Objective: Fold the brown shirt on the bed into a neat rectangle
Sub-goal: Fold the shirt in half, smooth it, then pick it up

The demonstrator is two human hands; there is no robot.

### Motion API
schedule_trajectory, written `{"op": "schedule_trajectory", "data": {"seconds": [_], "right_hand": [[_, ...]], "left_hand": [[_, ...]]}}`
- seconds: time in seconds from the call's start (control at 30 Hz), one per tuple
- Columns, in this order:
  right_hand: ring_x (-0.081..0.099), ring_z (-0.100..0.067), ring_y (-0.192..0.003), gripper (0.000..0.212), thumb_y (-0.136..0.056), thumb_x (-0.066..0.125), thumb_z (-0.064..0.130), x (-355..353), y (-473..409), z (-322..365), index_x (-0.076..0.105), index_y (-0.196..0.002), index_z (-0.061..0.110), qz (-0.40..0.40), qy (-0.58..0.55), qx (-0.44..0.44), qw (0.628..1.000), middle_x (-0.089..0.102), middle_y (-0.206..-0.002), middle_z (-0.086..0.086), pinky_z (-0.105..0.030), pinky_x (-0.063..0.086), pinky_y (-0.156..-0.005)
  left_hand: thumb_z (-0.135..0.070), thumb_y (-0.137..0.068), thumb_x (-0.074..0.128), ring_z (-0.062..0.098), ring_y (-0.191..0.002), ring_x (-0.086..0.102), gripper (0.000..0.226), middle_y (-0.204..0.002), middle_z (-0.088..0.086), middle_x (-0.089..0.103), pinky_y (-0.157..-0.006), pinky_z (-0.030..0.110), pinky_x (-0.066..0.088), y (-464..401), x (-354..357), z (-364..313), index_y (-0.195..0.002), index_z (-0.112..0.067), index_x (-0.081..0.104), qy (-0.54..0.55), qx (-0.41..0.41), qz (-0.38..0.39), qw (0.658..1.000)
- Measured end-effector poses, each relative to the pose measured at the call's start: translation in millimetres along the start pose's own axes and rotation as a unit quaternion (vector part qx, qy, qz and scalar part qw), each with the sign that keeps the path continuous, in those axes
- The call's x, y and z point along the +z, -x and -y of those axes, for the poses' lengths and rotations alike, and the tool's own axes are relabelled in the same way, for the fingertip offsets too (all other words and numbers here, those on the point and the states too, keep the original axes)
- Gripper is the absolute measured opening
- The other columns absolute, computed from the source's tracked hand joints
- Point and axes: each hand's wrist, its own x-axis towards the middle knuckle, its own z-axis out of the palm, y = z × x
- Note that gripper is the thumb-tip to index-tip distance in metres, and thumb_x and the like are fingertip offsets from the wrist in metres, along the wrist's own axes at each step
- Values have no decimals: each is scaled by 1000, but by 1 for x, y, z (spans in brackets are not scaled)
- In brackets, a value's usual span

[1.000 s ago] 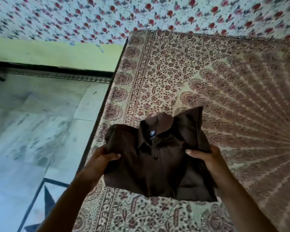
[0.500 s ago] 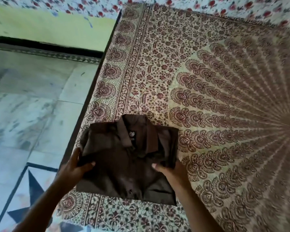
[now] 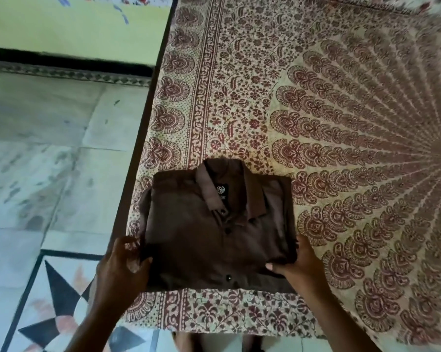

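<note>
The brown shirt (image 3: 214, 232) lies folded into a rectangle near the bed's front left corner, collar and label facing up and away from me. My left hand (image 3: 122, 265) grips its left edge near the bottom, thumb on top of the cloth. At the lower right side, my right hand (image 3: 300, 265) holds the shirt with the thumb pressed onto the fabric and the fingers tucked at the edge.
The bed (image 3: 341, 123) carries a cream and maroon patterned sheet spreading right and back. Its dark left edge (image 3: 148, 118) drops to a marble floor (image 3: 49, 161) with a black star inlay. A yellow-green wall (image 3: 74, 24) stands behind.
The shirt came down from being held up and now lies flat on the sheet. Both hands slid to its lower side edges. The camera tilted further down.
</note>
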Motion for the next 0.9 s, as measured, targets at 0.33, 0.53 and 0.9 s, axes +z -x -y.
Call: {"op": "schedule_trajectory", "data": {"seconds": [0.33, 0.53, 0.9], "right_hand": [[62, -29, -106, 49, -88, 80, 30, 2, -62, 97, 63, -128, 8, -166, 40, -94, 981, 65, -116, -11, -37, 49, -85], [57, -16, -80, 17, -92, 74, 17, -3, -69, 97, 71, -104, 5, -190, -21, -42, 981, 60, -83, 3, -24, 38, -65], [55, -31, -118, 36, -92, 70, 18, 9, -79, 83, 59, -126, 11, -321, 92, -153, 930, 56, -129, -13, -53, 54, -91]], "left_hand": [[-43, -90, 71, 31, -93, 61, 35, -105, 11, 61, -74, 37, 49, -79, 10, -66, -109, -14, 65, 54, 92, -82, 991], [-21, -97, 67, 30, -82, 61, 20, -91, 19, 73, -75, 30, 37, -78, 7, -76, -99, -3, 74, 147, 63, -128, 979], [-14, -91, 60, 45, -118, 46, 37, -131, 25, 47, -100, 54, 37, -76, 29, -89, -126, -9, 51, 40, 94, -202, 974]]}}
